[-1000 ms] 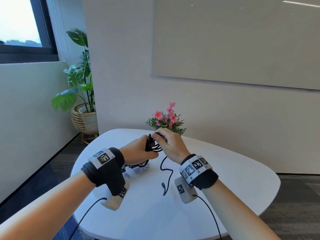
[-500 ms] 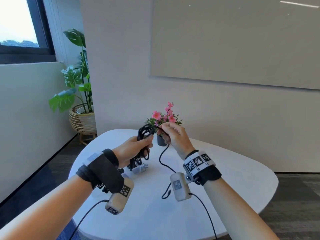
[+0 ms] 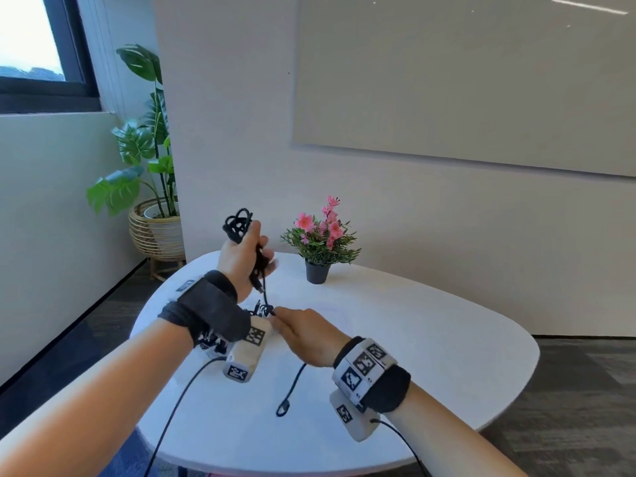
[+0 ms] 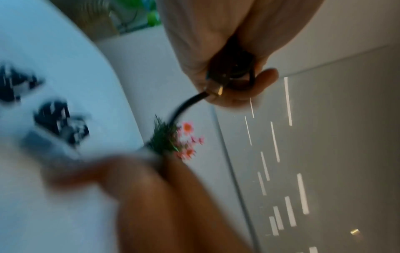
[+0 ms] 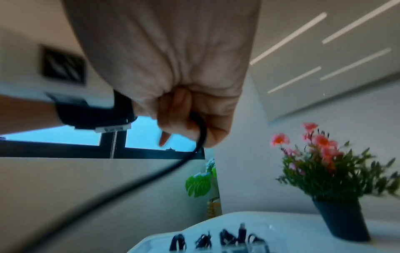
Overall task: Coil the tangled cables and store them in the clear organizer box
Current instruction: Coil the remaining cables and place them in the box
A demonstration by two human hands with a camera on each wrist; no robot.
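At the top centre of the frame the left hand [image 4: 218,51] curls round a bundle of black cable [image 4: 233,68], a metal plug tip [image 4: 219,89] poking out by the fingertips. One strand arcs down and left toward a small pink-flowered plant [image 4: 173,142] mid-frame. The white table [image 4: 65,68] fills the left, with blurred dark cable bits [image 4: 60,123] on it. A blurred forearm [image 4: 173,205] crosses the lower centre.

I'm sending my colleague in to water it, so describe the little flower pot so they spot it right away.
On the white round table, look toward the far edge by the wall. The small black pot of pink flowers stands there alone, unlike the large leafy plant in a woven basket on the floor.
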